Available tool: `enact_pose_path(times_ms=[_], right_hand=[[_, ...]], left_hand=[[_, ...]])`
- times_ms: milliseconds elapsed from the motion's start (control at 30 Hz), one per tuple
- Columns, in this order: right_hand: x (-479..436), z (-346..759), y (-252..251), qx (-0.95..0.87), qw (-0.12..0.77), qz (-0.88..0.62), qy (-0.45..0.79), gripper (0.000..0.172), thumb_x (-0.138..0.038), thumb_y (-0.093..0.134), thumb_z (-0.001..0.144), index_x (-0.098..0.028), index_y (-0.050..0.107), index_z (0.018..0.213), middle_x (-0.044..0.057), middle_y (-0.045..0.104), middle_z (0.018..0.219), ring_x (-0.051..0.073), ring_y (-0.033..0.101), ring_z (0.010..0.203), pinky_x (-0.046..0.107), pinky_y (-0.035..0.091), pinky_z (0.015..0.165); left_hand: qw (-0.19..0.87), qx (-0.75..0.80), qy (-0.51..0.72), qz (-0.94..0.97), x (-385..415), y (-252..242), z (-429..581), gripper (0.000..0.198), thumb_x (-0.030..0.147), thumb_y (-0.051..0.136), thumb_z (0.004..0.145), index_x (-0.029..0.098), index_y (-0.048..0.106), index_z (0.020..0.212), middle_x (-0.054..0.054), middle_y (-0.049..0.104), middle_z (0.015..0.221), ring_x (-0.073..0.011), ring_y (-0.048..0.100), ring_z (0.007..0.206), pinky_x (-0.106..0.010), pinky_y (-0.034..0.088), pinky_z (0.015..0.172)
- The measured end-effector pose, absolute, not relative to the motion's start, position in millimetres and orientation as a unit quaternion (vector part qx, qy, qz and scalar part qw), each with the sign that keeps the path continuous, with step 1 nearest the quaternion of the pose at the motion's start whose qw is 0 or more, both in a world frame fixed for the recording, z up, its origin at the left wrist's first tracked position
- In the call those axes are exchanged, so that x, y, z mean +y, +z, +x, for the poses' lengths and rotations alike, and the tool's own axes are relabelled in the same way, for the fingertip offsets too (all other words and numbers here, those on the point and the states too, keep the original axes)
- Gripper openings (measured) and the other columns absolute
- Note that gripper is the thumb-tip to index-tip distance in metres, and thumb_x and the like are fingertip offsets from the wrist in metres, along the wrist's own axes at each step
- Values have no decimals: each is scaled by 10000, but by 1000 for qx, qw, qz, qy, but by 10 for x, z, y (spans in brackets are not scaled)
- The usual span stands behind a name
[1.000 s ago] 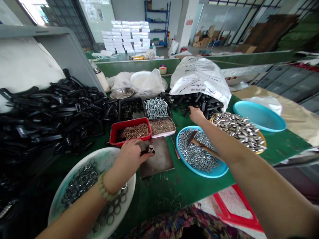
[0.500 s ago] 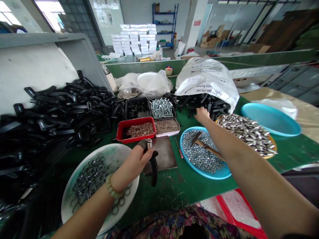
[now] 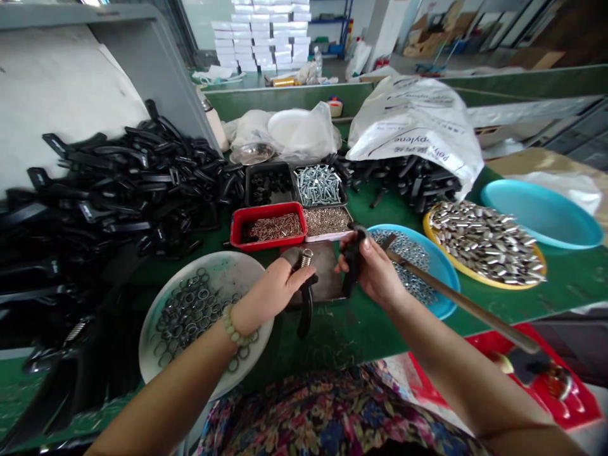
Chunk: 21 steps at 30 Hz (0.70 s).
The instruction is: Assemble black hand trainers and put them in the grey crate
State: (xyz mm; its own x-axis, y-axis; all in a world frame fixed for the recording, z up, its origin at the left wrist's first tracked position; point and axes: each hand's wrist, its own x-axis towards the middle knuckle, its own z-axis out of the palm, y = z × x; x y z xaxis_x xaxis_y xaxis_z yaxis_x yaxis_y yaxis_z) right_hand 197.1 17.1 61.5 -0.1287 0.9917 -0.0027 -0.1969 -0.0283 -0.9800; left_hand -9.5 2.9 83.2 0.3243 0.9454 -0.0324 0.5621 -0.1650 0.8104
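My left hand [image 3: 273, 288] is closed around a curved black handle [image 3: 306, 310], with a metal spring [image 3: 306, 257] sticking up by the thumb. Just to its right, my right hand [image 3: 377, 269] grips a second black handle piece [image 3: 351, 261], held roughly upright. Both pieces are above a dark metal plate [image 3: 327, 285] on the green bench, with a gap between them. Under my left forearm lies a white basin [image 3: 166, 297] of metal rings. Close to my right hand, a wooden-handled hammer [image 3: 427, 278] rests across a blue tray [image 3: 449, 269] of small silver parts.
A heap of black handles [image 3: 123, 183] fills the left. Ahead sit a red bin [image 3: 237, 239] of copper-coloured pins and a tray of screws [image 3: 319, 185]. A white sack [image 3: 413, 120] covers more black parts. At right stands a yellow tray [image 3: 475, 277] of metal sleeves.
My right hand has drawn back from the black parts by the sack to beside my left hand, now holding a black handle piece. The view has tilted down; the hammer lies at a different angle.
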Motion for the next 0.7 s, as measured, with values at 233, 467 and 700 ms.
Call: enact_pose_path(times_ms=[233, 467, 700], right_hand=[[72, 1781, 754, -520, 383, -448, 618, 434, -621, 489, 832, -201, 493, 726, -12, 477, 680, 117, 513, 547, 253, 497, 444], [7, 1729, 828, -599, 331, -476, 552, 427, -578, 425, 882, -197, 468, 695, -44, 419, 602, 82, 407, 468, 211, 333, 364], [-17, 1649, 848, -682, 283, -483, 471, 396, -487, 429, 903, -206, 421, 624, -32, 400, 570, 105, 400, 540, 247, 317, 472]], left_hand=[[391, 503, 261, 726, -55, 798, -115, 330, 458, 413, 915, 179, 579, 974, -29, 653, 878, -183, 581, 808, -305, 439, 776], [338, 486, 214, 777, -56, 842, -113, 290, 404, 433, 915, 182, 604, 988, -61, 668, 907, -201, 614, 845, -316, 455, 805], [285, 476, 97, 826, -30, 889, -177, 339, 430, 426, 914, 159, 629, 916, -70, 664, 778, -186, 613, 696, -294, 451, 672]])
